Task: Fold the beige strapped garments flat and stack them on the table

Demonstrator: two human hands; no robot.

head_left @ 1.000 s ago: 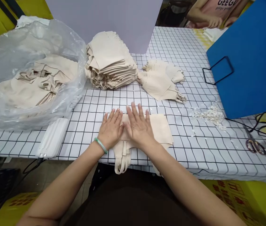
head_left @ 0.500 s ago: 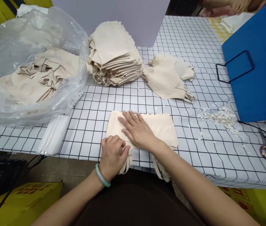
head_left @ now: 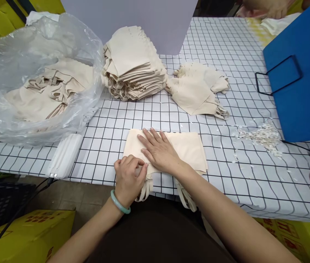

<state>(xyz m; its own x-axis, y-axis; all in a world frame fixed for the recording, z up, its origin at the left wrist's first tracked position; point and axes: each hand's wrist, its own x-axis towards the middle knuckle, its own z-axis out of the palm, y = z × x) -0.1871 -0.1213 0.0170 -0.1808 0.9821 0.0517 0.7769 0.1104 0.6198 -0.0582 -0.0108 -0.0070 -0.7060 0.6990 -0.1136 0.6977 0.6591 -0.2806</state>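
Head view looks down on a cream cloth bag (head_left: 184,148) lying flat at the near edge of the checked table (head_left: 239,182), its long axis running from 9 to 3 o'clock, its straps (head_left: 144,190) hanging off the edge toward 6. The right hand (head_left: 160,151) lies open and flat on the bag's left half, fingers pointing to about 10 o'clock, holding nothing, only pressing. The left hand (head_left: 129,177) sits just at 7 o'clock from it, its grip curled closed and pinching the bag's near-left edge where the straps begin. So the left hand is the nearer one to the straps. At 12 o'clock stands a stack of folded bags (head_left: 133,65); at 10, a clear plastic sack (head_left: 34,76).
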